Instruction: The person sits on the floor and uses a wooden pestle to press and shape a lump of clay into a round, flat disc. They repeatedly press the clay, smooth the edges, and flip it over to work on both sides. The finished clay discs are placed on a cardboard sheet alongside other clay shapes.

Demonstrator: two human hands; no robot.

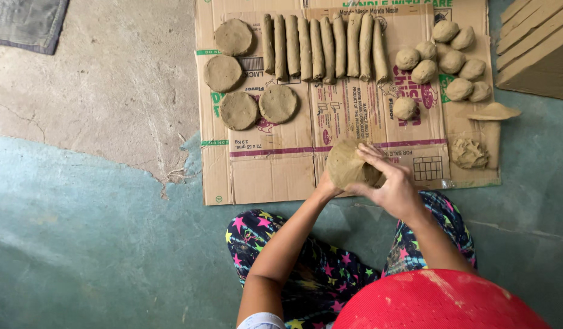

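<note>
Both hands work one flattened clay lump (345, 163) held just above the near edge of a flattened cardboard sheet (263, 167) on the floor. The left hand (327, 186) sits under and behind the lump, mostly hidden, so its fingers cannot be told. The right hand (391, 183) curls over the lump's right side, fingers pressed together against it. Further back on the cardboard lie four clay discs (251, 91), a row of clay rolls (324, 47) and a cluster of clay balls (443, 61)
</note>
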